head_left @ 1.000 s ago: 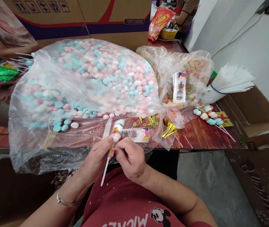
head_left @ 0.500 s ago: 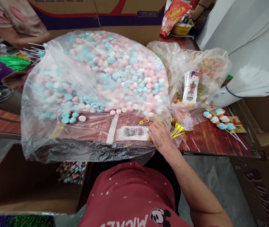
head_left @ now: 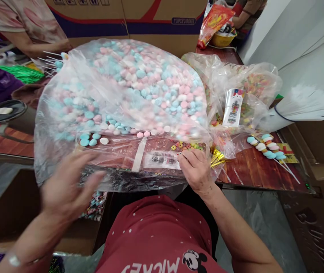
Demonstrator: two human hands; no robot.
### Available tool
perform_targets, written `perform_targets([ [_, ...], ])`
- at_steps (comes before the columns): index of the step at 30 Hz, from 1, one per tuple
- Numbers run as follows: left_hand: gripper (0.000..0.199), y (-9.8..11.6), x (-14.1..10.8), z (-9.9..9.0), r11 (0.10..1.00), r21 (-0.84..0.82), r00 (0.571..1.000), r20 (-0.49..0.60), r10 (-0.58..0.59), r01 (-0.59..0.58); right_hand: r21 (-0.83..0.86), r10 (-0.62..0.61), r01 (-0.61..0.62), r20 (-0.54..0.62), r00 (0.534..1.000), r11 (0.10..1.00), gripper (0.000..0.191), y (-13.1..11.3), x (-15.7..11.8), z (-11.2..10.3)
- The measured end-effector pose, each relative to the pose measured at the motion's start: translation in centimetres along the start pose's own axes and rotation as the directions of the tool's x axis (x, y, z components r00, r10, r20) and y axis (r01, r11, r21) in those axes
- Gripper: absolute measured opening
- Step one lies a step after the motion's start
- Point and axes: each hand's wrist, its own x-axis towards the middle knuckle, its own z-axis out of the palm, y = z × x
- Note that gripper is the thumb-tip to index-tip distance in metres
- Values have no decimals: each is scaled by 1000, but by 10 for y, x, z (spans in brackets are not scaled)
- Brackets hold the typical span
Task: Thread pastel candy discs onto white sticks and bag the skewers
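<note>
My left hand (head_left: 68,185), blurred by motion, hangs over the near left edge of the clear plastic bag, its fingers apart and nothing in it. At the right end of a stack of printed clear sleeves (head_left: 162,160), my right hand (head_left: 196,168) has its fingers pinched together; what is between them is too small to tell. Behind both hands the large bag holds pink, blue and white candies (head_left: 150,79). Small ring candies (head_left: 186,145) lie just beyond my right hand. Loose blue candies (head_left: 88,140) sit near the bag's front left.
Candy skewers (head_left: 267,146) lie at the right of the table, near a holder of white sticks (head_left: 307,104). A lidded mug (head_left: 16,117) stands at the left. An open cardboard box (head_left: 11,212) is below. Across the table, a person's arm (head_left: 33,47) shows.
My left hand has come into view from the lower left. My right hand's fingers have curled at the sleeves, and more ring candies show behind it. The view has shifted slightly.
</note>
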Motion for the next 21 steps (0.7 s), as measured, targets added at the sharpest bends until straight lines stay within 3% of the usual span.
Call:
perform_targets([
  [3, 57, 32, 28, 40, 956, 0, 956, 27, 293, -293, 50, -63, 66, -49, 997, 997, 22, -8, 1, -9],
  [4, 53, 44, 37, 55, 934, -10, 933, 39, 356, -356, 62, -80, 84, -60, 995, 995, 22, -10, 0, -13],
  [6, 29, 63, 51, 79, 905, -77, 898, 117, 425, -419, 72, -102, 107, -75, 992, 992, 22, -11, -3, -18],
  [8, 6, 73, 60, 94, 917, -149, 894, 211, 394, -369, 82, -98, 105, -89, 991, 991, 20, -8, -7, -21],
  [10, 8, 76, 66, 98, 919, -248, 889, 269, 370, -307, 137, -37, 52, -113, 993, 989, 21, -3, -12, -18],
  [12, 16, 77, 69, 96, 899, -345, 876, 300, 378, -270, 270, 153, -113, -134, 979, 956, 32, 3, -15, -13],
  [14, 23, 77, 71, 91, 883, -397, 870, 309, 385, -250, 420, 368, -318, -41, 929, 850, 50, 8, -15, -10],
  [15, 25, 77, 71, 88, 880, -408, 870, 310, 383, -242, 469, 426, -394, 41, 904, 791, 51, 10, -14, -9],
  [18, 20, 76, 72, 84, 870, -443, 866, 327, 379, -214, 527, 407, -454, 211, 889, 718, 18, 11, -11, -12],
  [21, 10, 73, 71, 87, 847, -496, 863, 324, 387, -193, 544, 362, -386, 156, 919, 745, 12, 9, -7, -17],
])
